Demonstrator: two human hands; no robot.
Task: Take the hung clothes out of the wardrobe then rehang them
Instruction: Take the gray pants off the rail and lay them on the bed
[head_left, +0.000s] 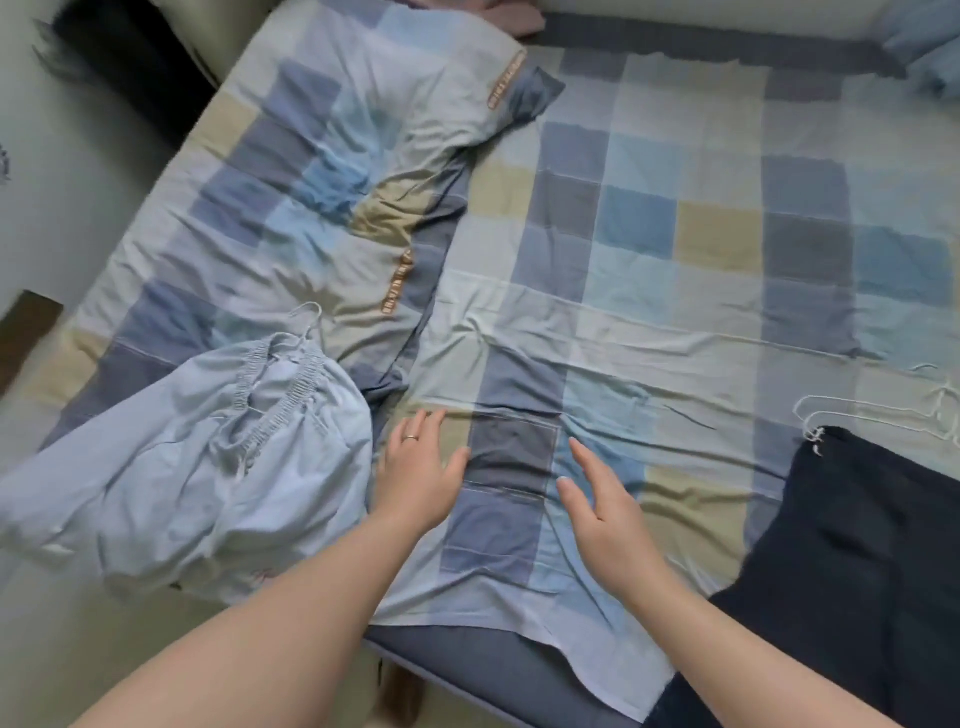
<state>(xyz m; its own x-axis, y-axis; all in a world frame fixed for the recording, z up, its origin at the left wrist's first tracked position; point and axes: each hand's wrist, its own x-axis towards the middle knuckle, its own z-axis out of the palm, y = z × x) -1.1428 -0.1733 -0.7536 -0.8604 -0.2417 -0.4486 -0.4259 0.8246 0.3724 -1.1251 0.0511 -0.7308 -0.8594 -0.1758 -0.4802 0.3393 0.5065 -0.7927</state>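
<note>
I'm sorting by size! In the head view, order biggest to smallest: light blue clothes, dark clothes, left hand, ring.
1. light blue clothes and dark clothes: look alike, dark ones cut off at the edge.
2. left hand.
3. ring.

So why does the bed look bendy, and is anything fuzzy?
Head view: the wide lens bends the checked sheet's squares toward the edges; the far left edge is smeared; the light is soft, with only faint shadows by the left hand and right hand; the dark garment shows hardly any detail.
</note>
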